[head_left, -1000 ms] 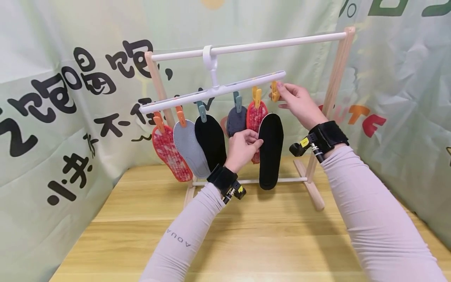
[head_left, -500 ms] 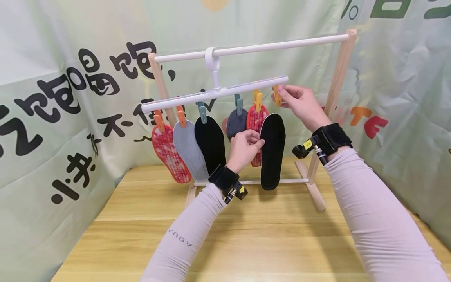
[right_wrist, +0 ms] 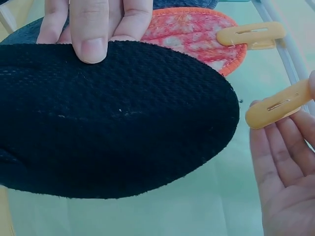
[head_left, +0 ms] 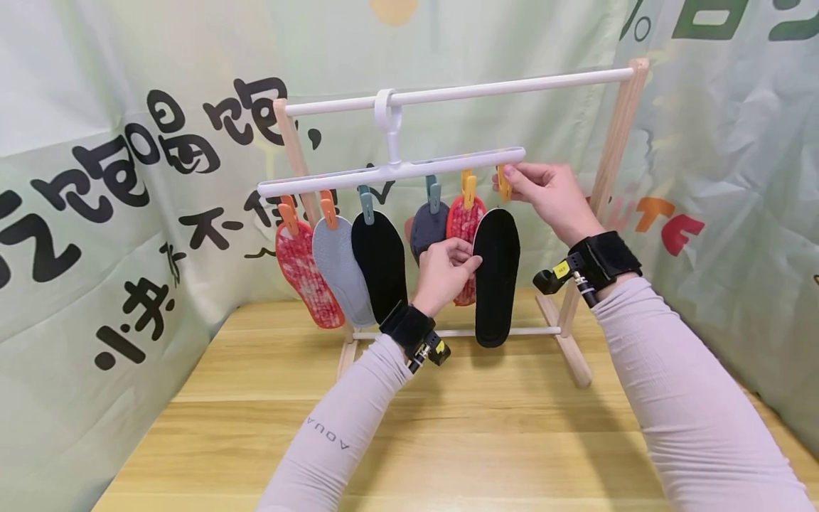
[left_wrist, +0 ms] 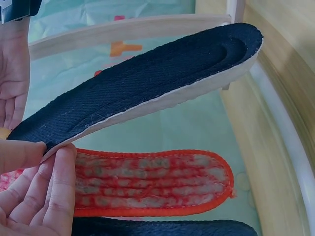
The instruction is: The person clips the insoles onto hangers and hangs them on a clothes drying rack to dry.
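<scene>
My left hand pinches the side edge of a black insole, thumb on its dark face and fingers behind. The insole stands upright, its rounded top just below a yellow clothespin on the right end of a white hanger. Thumb and fingers of my right hand pinch that clothespin. In the right wrist view the clothespin's tip is apart from the insole's end. Behind the left hand hangs a red-and-white insole from another yellow clothespin.
Clothespins also hold a dark grey insole, another black insole, a light grey insole and a red one along the hanger. The hanger hooks on a rack's white rod. A wooden table lies beneath.
The hanger's right end has sunk, so it tilts less, and my right hand has come down with the clothespin. My left hand keeps its pinch on the black insole, almost still.
</scene>
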Demonstrator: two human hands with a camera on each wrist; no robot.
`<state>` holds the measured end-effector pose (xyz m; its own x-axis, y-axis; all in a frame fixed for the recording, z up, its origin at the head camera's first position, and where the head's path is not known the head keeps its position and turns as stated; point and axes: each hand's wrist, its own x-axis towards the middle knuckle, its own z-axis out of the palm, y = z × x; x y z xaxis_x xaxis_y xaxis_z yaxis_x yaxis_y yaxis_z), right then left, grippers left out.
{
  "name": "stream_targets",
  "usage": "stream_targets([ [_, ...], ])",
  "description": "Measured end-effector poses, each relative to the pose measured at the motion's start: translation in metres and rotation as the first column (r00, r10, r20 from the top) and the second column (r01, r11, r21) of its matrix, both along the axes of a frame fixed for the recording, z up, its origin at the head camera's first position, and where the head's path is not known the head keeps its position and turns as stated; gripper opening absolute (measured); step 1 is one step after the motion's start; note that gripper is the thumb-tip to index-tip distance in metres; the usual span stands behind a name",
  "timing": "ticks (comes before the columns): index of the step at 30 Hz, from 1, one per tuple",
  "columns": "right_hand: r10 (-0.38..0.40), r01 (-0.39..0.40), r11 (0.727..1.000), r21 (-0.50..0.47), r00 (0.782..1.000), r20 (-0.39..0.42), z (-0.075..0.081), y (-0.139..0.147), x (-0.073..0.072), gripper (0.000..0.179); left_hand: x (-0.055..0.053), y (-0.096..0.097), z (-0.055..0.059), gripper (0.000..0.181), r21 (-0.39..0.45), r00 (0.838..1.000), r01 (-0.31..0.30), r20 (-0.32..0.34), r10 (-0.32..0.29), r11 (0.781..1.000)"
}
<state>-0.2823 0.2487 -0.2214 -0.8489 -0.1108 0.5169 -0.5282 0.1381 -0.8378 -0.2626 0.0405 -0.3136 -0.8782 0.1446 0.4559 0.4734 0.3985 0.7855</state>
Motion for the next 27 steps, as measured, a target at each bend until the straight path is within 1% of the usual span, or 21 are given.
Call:
stream_targets([
  [5, 0.001, -0.002, 1.0, -0.027, 1.0, -0.013, -0.0024, -0.0012, -0.0019, 0.045, -0.0008, 0.0005, -0.0014, 0.012, 0.001, 1.0, 0.004, 0.002, -0.004, 1.0],
  [10, -0.007, 0.006, 0.999, -0.046, 1.0, -0.024, -0.0046, -0.0012, -0.0038, 0.041, -0.0019, 0.0009, -0.0024, 0.012, 0.002, 1.0, 0.003, -0.004, -0.003, 1.0],
  [16, -0.017, 0.015, 0.998, -0.064, 0.999, -0.032, -0.0064, -0.0028, -0.0037, 0.048, -0.0018, 0.0028, -0.0022, 0.011, 0.011, 1.0, 0.015, -0.006, -0.015, 1.0],
  [23, -0.024, 0.02, 0.995, -0.097, 0.999, -0.044, -0.0083, -0.0069, -0.0016, 0.031, -0.0013, 0.004, -0.0023, 0.011, 0.041, 1.0, 0.024, 0.004, -0.024, 0.999],
  [27, -0.026, 0.021, 0.993, -0.114, 0.999, -0.048, -0.0083, -0.009, -0.0012, 0.028, -0.0017, 0.0044, -0.0013, 0.011, 0.059, 0.999, 0.04, -0.002, -0.039, 0.997],
])
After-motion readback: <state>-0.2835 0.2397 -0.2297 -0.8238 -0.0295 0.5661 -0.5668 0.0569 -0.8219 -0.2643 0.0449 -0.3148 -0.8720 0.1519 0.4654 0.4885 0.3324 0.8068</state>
